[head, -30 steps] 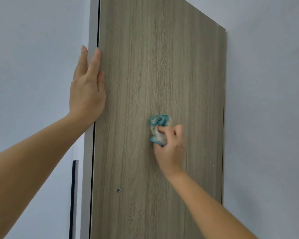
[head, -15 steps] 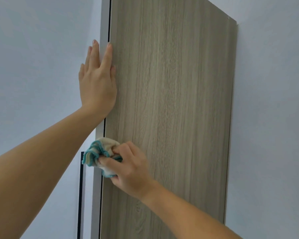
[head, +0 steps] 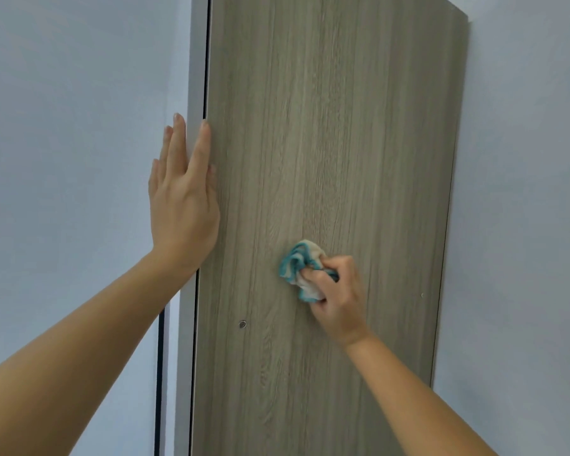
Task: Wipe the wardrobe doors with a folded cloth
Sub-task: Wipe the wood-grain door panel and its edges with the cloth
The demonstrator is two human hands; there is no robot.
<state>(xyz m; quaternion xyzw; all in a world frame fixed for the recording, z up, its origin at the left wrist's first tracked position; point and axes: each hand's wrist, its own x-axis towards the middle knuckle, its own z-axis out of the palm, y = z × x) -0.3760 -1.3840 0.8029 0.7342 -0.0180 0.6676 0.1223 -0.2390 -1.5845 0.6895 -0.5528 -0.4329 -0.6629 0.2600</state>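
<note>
A tall wood-grain wardrobe door (head: 326,143) fills the middle of the view, swung out toward me. My right hand (head: 338,296) is closed around a bunched teal-and-white cloth (head: 298,264) and presses it against the door's face, near the middle. My left hand (head: 183,195) lies flat with fingers up along the door's left edge, the thumb on the wood side; it holds nothing.
A pale grey frame strip (head: 196,77) runs down beside the door's left edge, with a dark vertical gap (head: 159,373) lower left. Plain bluish-white walls (head: 63,126) lie on both sides. A small round fitting (head: 242,324) sits on the door's lower left.
My right hand has swept the cloth from the door's left edge back to its middle. The left hand stays flat on the left edge.
</note>
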